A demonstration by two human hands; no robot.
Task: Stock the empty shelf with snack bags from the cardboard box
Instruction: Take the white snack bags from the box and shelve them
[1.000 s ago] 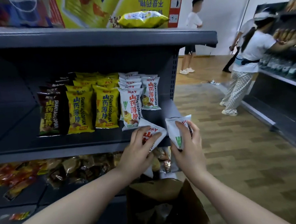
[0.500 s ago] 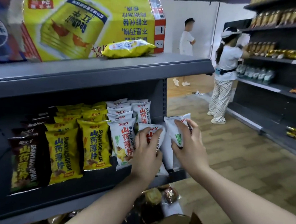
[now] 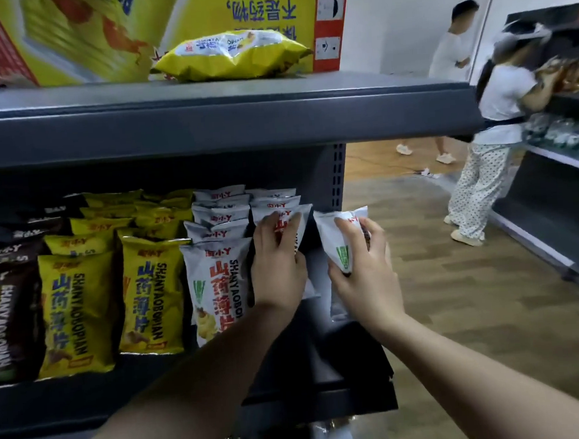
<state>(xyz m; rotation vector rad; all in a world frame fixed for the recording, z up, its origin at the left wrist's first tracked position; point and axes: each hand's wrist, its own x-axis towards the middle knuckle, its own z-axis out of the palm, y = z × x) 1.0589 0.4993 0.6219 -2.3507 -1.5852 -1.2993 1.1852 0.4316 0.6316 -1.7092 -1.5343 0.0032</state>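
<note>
My left hand (image 3: 277, 264) holds a white snack bag (image 3: 296, 218) upright on the grey shelf (image 3: 190, 384), at the front of the right-hand white row. My right hand (image 3: 364, 275) grips a second white snack bag (image 3: 337, 236) just past the shelf's right end, off the shelf. Rows of white bags (image 3: 217, 279), yellow bags (image 3: 149, 291) and dark brown bags (image 3: 4, 321) stand on the same shelf to the left. The cardboard box is out of view.
A yellow bag (image 3: 232, 55) lies on the upper shelf (image 3: 206, 122) before a large yellow carton (image 3: 103, 30). Across the wooden aisle floor (image 3: 457, 293) a person in a white shirt (image 3: 499, 101) works at another shelf unit (image 3: 565, 172); a second person (image 3: 451, 53) stands farther back.
My view rose and closed in on the shelf; the box dropped from sight. My left hand carried its white bag up onto the shelf, and my right hand followed with its bag.
</note>
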